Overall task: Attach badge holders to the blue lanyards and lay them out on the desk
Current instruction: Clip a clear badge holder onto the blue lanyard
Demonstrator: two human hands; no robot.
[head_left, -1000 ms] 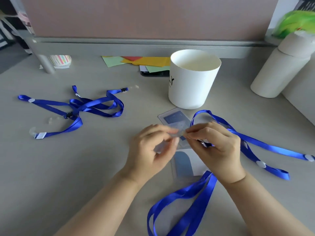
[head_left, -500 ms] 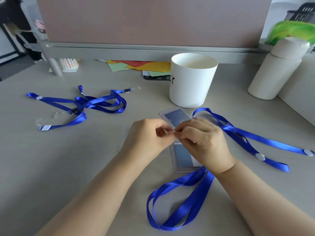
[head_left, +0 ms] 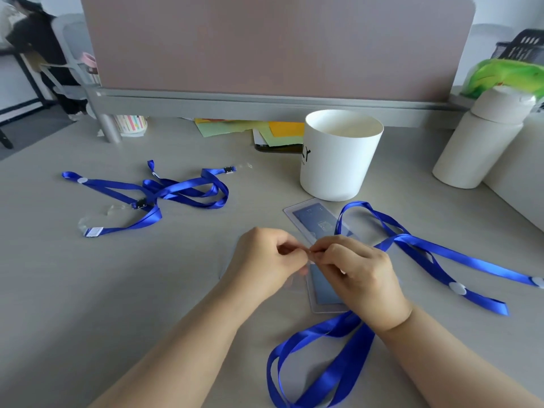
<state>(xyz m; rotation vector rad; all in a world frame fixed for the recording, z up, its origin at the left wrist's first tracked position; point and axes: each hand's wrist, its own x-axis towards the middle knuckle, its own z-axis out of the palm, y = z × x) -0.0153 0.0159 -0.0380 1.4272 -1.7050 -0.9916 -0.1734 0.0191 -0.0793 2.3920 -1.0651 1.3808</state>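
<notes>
My left hand (head_left: 265, 260) and my right hand (head_left: 356, 269) meet fingertip to fingertip over the desk's middle, pinching a small clear strap between them; the strap's clasp is hidden by my fingers. A blue lanyard (head_left: 332, 375) loops out from under my right wrist toward the near edge. Under my right hand lies a clear badge holder (head_left: 323, 293) with a blue card. A second badge holder (head_left: 312, 216) lies just beyond, with another blue lanyard (head_left: 441, 251) trailing right. A tangle of blue lanyards (head_left: 176, 192) lies at the left.
A white cup (head_left: 338, 163) stands behind the holders. A cream bottle (head_left: 477, 142) stands at the right. Coloured papers (head_left: 265, 128) lie under the grey divider (head_left: 265, 104). A striped cup (head_left: 131, 125) sits by the divider's post. A person stands far left.
My hands have drawn closer together, fingertips now touching. The view has tilted up, showing more of the divider.
</notes>
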